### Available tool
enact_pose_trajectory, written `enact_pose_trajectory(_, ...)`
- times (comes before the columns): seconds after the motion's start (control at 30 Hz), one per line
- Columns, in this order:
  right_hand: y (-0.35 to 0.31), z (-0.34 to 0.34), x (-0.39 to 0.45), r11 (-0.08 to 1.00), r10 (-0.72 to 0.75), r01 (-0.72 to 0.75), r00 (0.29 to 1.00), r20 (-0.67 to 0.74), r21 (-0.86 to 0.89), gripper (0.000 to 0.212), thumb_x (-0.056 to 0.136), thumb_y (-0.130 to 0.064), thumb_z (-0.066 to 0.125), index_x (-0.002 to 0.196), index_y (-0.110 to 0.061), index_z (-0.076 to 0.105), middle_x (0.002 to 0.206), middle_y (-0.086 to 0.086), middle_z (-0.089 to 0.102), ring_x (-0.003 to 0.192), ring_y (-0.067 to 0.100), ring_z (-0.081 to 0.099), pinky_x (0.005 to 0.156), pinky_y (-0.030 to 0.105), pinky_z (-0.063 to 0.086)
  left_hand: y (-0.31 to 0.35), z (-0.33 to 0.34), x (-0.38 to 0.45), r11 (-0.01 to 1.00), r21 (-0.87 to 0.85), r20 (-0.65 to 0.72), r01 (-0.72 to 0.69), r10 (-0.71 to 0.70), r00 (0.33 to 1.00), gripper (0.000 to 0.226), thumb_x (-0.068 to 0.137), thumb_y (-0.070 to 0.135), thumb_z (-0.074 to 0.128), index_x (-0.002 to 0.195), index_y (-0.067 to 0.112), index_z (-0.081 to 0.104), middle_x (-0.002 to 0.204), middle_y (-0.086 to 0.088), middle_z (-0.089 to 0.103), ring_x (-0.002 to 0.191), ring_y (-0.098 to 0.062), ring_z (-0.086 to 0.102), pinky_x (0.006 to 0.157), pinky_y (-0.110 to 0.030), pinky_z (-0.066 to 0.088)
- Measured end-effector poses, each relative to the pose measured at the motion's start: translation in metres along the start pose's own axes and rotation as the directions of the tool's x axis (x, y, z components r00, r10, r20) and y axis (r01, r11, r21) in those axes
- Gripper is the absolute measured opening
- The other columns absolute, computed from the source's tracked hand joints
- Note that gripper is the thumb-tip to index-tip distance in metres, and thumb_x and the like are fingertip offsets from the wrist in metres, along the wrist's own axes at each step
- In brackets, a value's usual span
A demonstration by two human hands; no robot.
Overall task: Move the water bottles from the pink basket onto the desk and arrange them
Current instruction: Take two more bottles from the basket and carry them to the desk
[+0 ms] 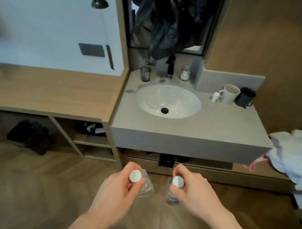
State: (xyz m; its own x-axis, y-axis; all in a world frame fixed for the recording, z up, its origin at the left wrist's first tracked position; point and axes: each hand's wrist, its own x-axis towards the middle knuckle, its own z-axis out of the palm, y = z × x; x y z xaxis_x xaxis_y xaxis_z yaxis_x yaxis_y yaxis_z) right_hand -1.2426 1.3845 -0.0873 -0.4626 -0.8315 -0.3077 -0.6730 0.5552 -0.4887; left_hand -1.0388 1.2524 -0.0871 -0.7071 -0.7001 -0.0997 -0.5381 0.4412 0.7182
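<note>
My left hand [119, 188] holds a small clear plastic water bottle with a round white cap [143, 184] — my fingers are curled round its neck, just under the cap. My right hand [192, 190] grips a second clear bottle with a white cap [172, 191] the same way. Both bottles hang upright over the brown wooden floor [25, 184], near each other but not touching. In front of me is a grey stone counter [211, 125] with a round white sink [167, 101]. A cream mug [229, 94] and a dark mug [245, 97] stand side by side at the back right. The long wooden desk [45, 89] is to the left.
</note>
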Motion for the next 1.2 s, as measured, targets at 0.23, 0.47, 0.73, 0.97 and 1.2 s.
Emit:
enact_pose_trajectory(0.23,-0.177,0.031,0.069,0.973,-0.227,0.225,0.972,0.055,0.043,0.020,0.092,-0.044,0.067,0.100,-0.034,0.051,0.081,-0.010,0.067,0.075,0.011,0.062,0.062,0.034,0.049,-0.094,-0.150,-0.030,0.998,-0.051,-0.250,0.043,-0.054,0.967,0.009,0.101,0.044,0.062,0.104,0.037,0.056,0.061,0.017,0.056,0.057,-0.008,0.050,0.056,-0.019,0.033)
enact_pose_trajectory(0.47,-0.326,0.064,0.127,0.899,-0.431,0.422,0.900,0.065,0.121,0.011,0.095,-0.044,0.066,0.099,-0.039,0.057,0.081,-0.008,0.068,0.072,0.010,0.061,0.064,0.036,0.052,-0.177,-0.263,-0.049,0.990,-0.026,-0.484,0.141,-0.135,0.865,0.014,0.099,0.050,0.061,0.106,0.040,0.056,0.072,0.019,0.062,0.064,-0.008,0.055,0.057,-0.020,0.037)
enact_pose_trajectory(0.73,-0.453,0.095,0.214,0.790,-0.611,0.589,0.775,0.159,0.170,0.012,0.094,-0.045,0.068,0.097,-0.034,0.062,0.083,-0.010,0.070,0.072,0.011,0.064,0.058,0.036,0.054,-0.245,-0.352,-0.030,0.956,-0.166,-0.640,0.242,-0.291,0.711,0.008,0.099,0.035,0.067,0.105,0.033,0.062,0.059,0.026,0.056,0.060,-0.001,0.054,0.057,-0.013,0.042)
enact_pose_trajectory(0.97,-0.543,0.109,0.299,0.724,-0.689,0.661,0.682,0.245,0.197,0.012,0.091,-0.040,0.070,0.097,-0.033,0.062,0.081,-0.002,0.069,0.071,0.020,0.061,0.061,0.046,0.050,-0.296,-0.423,0.010,0.912,-0.255,-0.718,0.321,-0.401,0.569,0.008,0.097,0.037,0.069,0.103,0.034,0.064,0.057,0.014,0.052,0.056,-0.003,0.049,0.056,-0.026,0.041)
enact_pose_trajectory(1.2,-0.642,0.126,0.374,0.629,-0.760,0.759,0.556,0.337,0.168,0.015,0.087,-0.041,0.070,0.093,-0.031,0.061,0.076,-0.010,0.068,0.069,0.014,0.060,0.057,0.033,0.044,-0.344,-0.483,0.022,0.864,-0.326,-0.795,0.384,-0.470,0.383,0.014,0.095,0.034,0.072,0.107,0.029,0.066,0.067,-0.009,0.053,0.057,-0.014,0.041,0.056,-0.028,0.036)
